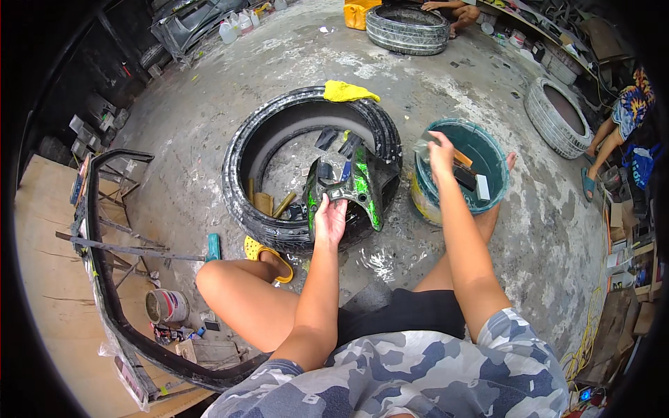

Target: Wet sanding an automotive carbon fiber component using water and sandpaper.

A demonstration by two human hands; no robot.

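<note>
My left hand (331, 221) is closed on the near edge of a black plastic fairing panel (360, 177) with bright green patterning. The panel is held over the right part of a tire (240, 202) lying flat on the floor. Above the left rim of a teal bucket (498, 136) of water, my right hand (440, 155) has its fingers closed on a small greyish thing (422, 145), too blurred to name. An orange-brown block (462, 159), a dark block and a white block (482, 187) are at the bucket, close to my right forearm.
A yellow cloth (348, 91) drapes over the tire's far rim. Dark pieces and a brown-yellow roll (284, 205) lie inside the tire. To my left stands a black curved frame (94, 230). Another tire (408, 29) is far ahead beside a person; a second person sits at far right.
</note>
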